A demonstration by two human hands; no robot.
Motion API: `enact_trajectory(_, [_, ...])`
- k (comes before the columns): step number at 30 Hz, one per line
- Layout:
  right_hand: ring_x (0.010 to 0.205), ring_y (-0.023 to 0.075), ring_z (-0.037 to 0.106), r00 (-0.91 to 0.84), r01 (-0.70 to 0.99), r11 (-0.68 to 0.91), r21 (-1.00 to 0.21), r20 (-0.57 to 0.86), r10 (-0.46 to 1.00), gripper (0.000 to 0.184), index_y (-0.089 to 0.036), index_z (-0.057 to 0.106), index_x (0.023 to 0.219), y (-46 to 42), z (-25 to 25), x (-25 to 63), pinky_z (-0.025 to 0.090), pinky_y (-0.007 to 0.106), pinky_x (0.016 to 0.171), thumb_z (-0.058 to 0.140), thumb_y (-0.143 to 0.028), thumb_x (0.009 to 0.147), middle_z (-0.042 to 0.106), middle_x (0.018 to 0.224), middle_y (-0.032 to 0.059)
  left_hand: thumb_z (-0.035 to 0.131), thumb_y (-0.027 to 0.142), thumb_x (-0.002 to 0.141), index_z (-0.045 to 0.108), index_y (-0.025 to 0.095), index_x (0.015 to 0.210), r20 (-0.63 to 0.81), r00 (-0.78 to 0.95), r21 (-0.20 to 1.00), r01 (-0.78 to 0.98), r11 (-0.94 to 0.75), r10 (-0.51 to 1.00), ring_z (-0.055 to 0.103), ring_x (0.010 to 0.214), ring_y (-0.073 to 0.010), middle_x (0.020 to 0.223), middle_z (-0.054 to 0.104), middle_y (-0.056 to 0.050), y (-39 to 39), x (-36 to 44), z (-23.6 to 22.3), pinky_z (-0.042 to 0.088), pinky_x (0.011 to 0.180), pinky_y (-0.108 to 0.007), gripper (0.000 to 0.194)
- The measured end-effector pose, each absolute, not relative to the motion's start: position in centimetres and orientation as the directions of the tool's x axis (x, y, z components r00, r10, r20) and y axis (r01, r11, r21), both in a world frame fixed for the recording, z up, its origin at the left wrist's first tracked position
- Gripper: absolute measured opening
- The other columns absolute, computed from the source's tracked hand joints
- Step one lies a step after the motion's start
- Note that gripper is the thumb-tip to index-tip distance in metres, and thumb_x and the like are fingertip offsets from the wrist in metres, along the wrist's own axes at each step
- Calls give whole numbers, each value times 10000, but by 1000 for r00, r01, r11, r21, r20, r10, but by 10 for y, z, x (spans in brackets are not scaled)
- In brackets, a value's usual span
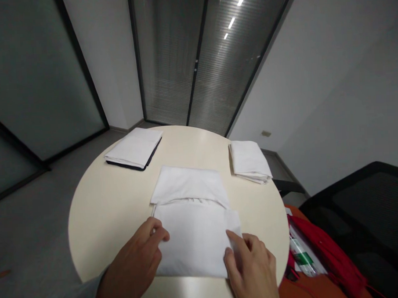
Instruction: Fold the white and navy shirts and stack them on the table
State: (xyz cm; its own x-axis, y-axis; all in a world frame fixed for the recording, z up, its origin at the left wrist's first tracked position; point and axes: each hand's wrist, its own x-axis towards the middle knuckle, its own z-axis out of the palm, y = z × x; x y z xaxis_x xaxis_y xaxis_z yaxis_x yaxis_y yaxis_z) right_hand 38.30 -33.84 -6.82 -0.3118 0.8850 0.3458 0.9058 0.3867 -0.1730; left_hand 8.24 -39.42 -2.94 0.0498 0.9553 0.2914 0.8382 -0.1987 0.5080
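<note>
The person's right hand [252, 263], thumb and forefinger apart, and left hand [142, 250], fingers curled though whether they pinch cannot be told, flank the folded white cloth [193, 241], which lies between them on the tabletop [106, 219], each hand over one side edge.

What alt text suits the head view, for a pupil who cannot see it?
A person's left hand and right hand are at opposite sides of a folded white cloth on a round cream table. Farther back are a second folded white cloth at left, atop a flat dark item, and a third cloth at right. A black chair stands at right.
</note>
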Motion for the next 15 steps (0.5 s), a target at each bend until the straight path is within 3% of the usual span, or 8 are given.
enact_trajectory(3, [1112,366,626,-301,928,363,-79,414,859,355,-331,666,1290,-343,-58,376,511,623,902,560,-308,952,576,1354,155,450,51,885,712,256,1018,251,143,353,907,-228,957,672,1011,-224,1081,697,-46,-399,75,-15,562,912,-372,359])
enact_trajectory(7, [1436,443,419,-430,879,477,26,476,767,476,-313,571,1426,-340,-30,362,319,759,1101,546,-261,954,348,1642,168,600,325,989,641,318,1344,383,247,207,916,-343,890,524,1358,-314,1488,595,-41,-389,74,12,453,1113,-515,358])
enact_trajectory(11, [1561,414,240,-684,704,710,27,298,666,680,-276,348,1614,-315,-7,345,244,732,1199,586,-357,982,296,1699,126,663,513,963,391,276,1600,287,471,247,805,-540,834,355,1524,-325,1655,421,-65,-366,91,8,296,1251,-555,731])
enact_trajectory(15, [1588,333,207,-804,577,812,-85,116,583,691,-276,235,1653,-293,-11,340,273,656,1246,535,-389,1040,293,1700,75,684,649,899,377,297,1613,207,470,322,795,-514,858,294,1553,-373,1671,384,-84,-364,93,-25,252,1252,-634,853])
